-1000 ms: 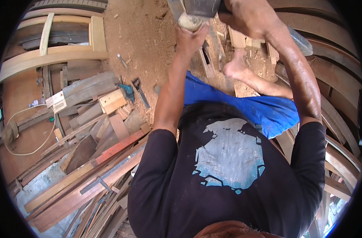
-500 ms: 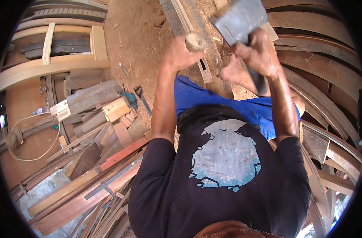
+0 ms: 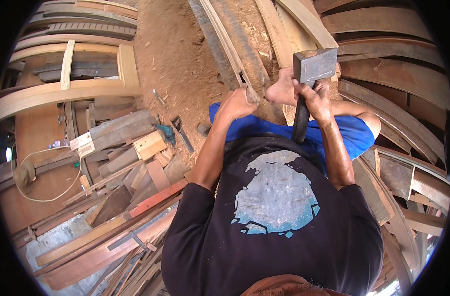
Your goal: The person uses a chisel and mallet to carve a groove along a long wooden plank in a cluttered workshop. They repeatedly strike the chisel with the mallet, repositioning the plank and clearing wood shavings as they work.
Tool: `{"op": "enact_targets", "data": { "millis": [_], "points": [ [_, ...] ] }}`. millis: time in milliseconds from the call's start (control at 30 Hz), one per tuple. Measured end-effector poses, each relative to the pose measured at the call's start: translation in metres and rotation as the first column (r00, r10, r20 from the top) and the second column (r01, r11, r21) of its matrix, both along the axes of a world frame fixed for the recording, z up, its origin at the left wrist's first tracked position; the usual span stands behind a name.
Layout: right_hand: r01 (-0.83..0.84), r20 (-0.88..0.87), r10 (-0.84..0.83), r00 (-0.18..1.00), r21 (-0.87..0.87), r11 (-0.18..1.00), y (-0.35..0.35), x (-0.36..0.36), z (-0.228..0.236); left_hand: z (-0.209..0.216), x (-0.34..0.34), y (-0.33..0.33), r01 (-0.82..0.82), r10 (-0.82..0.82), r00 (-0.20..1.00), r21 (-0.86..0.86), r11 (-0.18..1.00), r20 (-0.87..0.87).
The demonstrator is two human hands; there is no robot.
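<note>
My right hand [image 3: 317, 101] is closed round a mallet [image 3: 316, 65], high on its dark handle. The mallet's blocky grey head points up and away from me, and the handle's lower end hangs over my lap. My left hand [image 3: 237, 104] is closed at the near end of a long, narrow wooden strip [image 3: 227, 35], its fingers wrapped there. Just beyond those fingers, a dark slot shows in the strip. The strip lies along a dark plank [image 3: 211, 34] on the ground. No chisel shows in my left hand.
My bare foot [image 3: 282, 89] lies right of the strip, beside pale boards [image 3: 277, 37]. Curved planks [image 3: 383, 47] are stacked at right. Left are a teal power tool [image 3: 166, 132], a handsaw [image 3: 182, 133], wood offcuts [image 3: 129, 163] and a pale frame [image 3: 72, 93]. Sawdust [image 3: 168, 54] covers the ground.
My left hand has come down to the strip's end; the tool with a round wooden handle end is gone from it. My right hand has lowered the mallet, its head now steady.
</note>
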State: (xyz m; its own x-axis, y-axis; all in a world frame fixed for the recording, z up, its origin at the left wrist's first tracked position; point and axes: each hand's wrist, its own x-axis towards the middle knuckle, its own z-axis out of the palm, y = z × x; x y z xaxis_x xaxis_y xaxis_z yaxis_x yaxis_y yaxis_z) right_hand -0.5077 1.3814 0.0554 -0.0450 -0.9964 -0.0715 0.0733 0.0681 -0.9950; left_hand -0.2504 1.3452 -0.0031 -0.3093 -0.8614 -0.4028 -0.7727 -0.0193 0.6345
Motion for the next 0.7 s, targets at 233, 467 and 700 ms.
{"op": "enact_targets", "data": {
  "millis": [233,467,700],
  "points": [
    [-0.012,-0.004,0.012,1.0,-0.02,1.0,0.002,-0.005,-0.011,-0.007,-0.013,0.0,-0.232,0.349,0.844,0.309,0.922,-0.408],
    [-0.019,0.01,0.019,1.0,0.0,1.0,0.006,-0.007,-0.016,-0.032,0.013,0.0,-0.244,0.442,0.71,0.398,0.885,-0.548],
    [-0.086,-0.038,0.089,0.995,0.071,0.994,-0.003,0.001,-0.012,0.032,0.027,-0.011,-0.113,0.201,0.684,0.17,0.979,-0.702]
  ]
}}
